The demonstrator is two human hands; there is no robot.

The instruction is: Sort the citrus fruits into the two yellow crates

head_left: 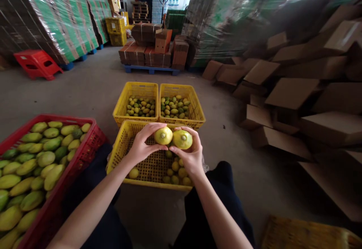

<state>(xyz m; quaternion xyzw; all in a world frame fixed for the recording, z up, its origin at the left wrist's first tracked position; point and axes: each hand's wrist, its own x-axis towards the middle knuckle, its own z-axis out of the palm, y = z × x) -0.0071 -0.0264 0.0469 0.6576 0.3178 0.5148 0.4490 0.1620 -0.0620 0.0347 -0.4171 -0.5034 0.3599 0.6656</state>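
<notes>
Each hand gripping a mango, left hand (140, 147) and right hand (192, 155), mid-frame, comparing them over the yellow crate (118, 155), probably sorting next.

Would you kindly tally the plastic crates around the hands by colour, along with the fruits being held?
Yellow plastic lattice crates: 3, the near one under the hands, a far left one and a far right one.
Red plastic crate of green-yellow mangoes: 1.
Round yellow-green fruits held: 2, one in the left hand, one in the right hand.
Total: 6.
</notes>
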